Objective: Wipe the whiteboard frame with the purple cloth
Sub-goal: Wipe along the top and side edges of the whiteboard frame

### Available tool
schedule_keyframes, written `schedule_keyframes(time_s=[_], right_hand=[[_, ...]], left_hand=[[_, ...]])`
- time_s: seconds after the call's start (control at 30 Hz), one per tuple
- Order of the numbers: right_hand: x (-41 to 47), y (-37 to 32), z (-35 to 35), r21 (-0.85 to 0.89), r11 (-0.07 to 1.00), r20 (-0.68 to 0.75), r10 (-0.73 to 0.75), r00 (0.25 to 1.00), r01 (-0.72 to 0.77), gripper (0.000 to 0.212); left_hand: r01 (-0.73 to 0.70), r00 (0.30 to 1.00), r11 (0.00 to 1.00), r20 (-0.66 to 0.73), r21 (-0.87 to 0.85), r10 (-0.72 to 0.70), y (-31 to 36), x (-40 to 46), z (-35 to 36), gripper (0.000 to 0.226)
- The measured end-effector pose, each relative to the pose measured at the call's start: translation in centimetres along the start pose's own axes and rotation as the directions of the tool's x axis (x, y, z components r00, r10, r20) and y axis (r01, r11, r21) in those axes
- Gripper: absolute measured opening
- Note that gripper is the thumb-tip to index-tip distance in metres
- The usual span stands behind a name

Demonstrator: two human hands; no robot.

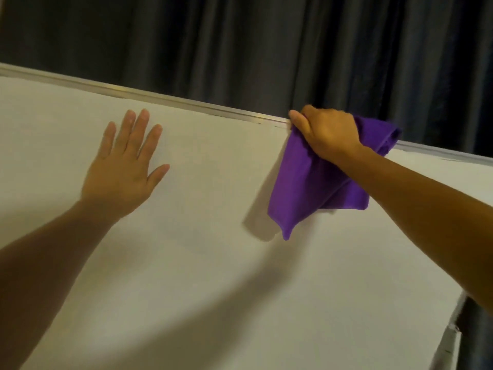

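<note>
Dark pleated curtain (266, 49); right hand (326, 132) grips purple cloth (306, 188).

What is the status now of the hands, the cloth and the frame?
Right hand grips purple cloth at top frame. Left hand flat on whiteboard, open. Frame unobstructed.

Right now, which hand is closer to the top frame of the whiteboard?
Right. The right hand clutches the purple cloth against the top frame; the left hand lies flat on the board below it.
</note>
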State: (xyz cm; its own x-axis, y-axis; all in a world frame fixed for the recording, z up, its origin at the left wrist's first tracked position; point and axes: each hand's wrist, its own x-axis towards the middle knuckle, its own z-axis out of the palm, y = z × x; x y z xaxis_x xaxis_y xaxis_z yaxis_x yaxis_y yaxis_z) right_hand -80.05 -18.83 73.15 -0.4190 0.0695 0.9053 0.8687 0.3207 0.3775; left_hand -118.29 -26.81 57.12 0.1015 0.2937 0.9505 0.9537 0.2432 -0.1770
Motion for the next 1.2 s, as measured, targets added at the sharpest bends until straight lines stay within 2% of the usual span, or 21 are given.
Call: schedule_keyframes(time_s=[0.2, 0.33, 0.43, 0.47, 0.5, 0.6, 0.77, 0.87, 1.0, 1.1, 1.2], right_hand=[[-6.1, 11.9, -2.3, -0.021, 0.998, 0.049, 0.051, 0.997, -0.050, 0.049], [-11.2, 21.1, -4.8, -0.031, 0.994, 0.068, 0.107, 0.992, -0.105, 0.054], [-12.9, 23.6, -5.1, -0.023, 0.990, 0.032, 0.143, 0.989, -0.142, 0.057], [-13.1, 23.9, -5.1, -0.026, 0.986, 0.004, 0.165, 0.986, -0.165, 0.057], [-13.2, 24.1, -4.9, -0.030, 0.980, -0.023, 0.195, 0.980, -0.196, 0.058], [-12.4, 23.3, -4.1, -0.038, 0.968, -0.048, 0.247, 0.968, -0.249, 0.058], [-10.9, 21.4, -3.2, -0.039, 0.969, -0.076, 0.239, 0.968, -0.243, 0.057], [-9.2, 18.4, -3.3, -0.013, 0.983, -0.074, 0.184, 0.980, -0.186, 0.055], [-8.1, 15.8, -2.9, 0.008, 0.995, -0.067, 0.099, 0.993, -0.098, 0.054], [-8.7, 17.0, -2.7, -0.015, 0.998, -0.064, 0.061, 0.996, -0.062, 0.052], [-9.3, 18.7, -2.4, -0.031, 0.994, -0.037, 0.101, 0.994, -0.103, 0.054]], left_hand=[[0.081, 0.986, 0.997, 0.147, 0.005, -0.081, 0.0, -0.9, -3.2, 0.082], [0.140, 0.978, 0.990, 0.160, -0.015, -0.136, 1.4, -1.2, -3.9, 0.080], [0.274, 0.948, 0.958, 0.191, -0.081, -0.255, 2.9, -1.2, -4.9, 0.095], [0.272, 0.953, 0.957, 0.164, -0.099, -0.254, 4.3, -1.2, -5.3, 0.096], [0.216, 0.972, 0.973, 0.113, -0.087, -0.205, 6.3, -1.0, -5.9, 0.094], [-0.074, 0.997, 0.997, 0.008, 0.005, 0.074, 15.0, 1.0, -8.0, 0.085], [-0.396, 0.916, 0.918, -0.079, -0.029, 0.393, 29.7, 5.1, -6.3, 0.073], [-0.391, 0.915, 0.920, -0.114, -0.012, 0.387, 34.0, 6.7, -4.3, 0.073], [-0.311, 0.938, 0.950, -0.172, -0.033, 0.301, 34.0, 7.3, -1.2, 0.077], [-0.296, 0.933, 0.955, -0.218, -0.021, 0.285, 33.9, 7.7, 0.5, 0.077], [-0.302, 0.931, 0.953, -0.225, -0.033, 0.287, 34.0, 8.0, 1.3, 0.076]])
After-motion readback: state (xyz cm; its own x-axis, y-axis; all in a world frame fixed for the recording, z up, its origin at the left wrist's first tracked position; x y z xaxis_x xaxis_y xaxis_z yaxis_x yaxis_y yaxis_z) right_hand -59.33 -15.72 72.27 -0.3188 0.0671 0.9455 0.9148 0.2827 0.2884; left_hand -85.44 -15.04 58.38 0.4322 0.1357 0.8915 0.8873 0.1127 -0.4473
